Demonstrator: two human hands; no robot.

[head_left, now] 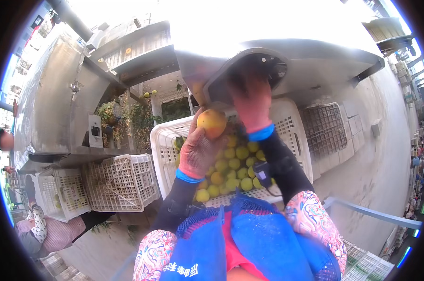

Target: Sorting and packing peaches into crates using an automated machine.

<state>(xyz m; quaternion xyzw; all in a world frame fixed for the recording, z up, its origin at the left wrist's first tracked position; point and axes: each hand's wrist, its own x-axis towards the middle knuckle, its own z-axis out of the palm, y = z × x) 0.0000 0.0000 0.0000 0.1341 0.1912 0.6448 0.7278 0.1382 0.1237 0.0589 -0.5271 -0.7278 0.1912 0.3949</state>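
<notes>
My left hand (198,152), in a pinkish mesh glove with a blue band at the wrist, is closed round a yellow-orange fruit that looks like a peach (212,122). It is above a white plastic crate (165,136) with several yellow-green and orange fruits (234,165) in it. My right hand (252,100), gloved alike, reaches into the dark oval opening (277,65) of a metal machine (315,54). Its fingers are blurred and lost in shadow, so I cannot tell what they touch.
Other white crates (123,182) stand at the left, near a crouching person (57,234). Behind them is a large steel machine housing (52,89). A brown crate (325,126) lies at the right. A grey-blue rail (371,213) runs by my right elbow. Leafy debris (144,114) lies under the metal frame.
</notes>
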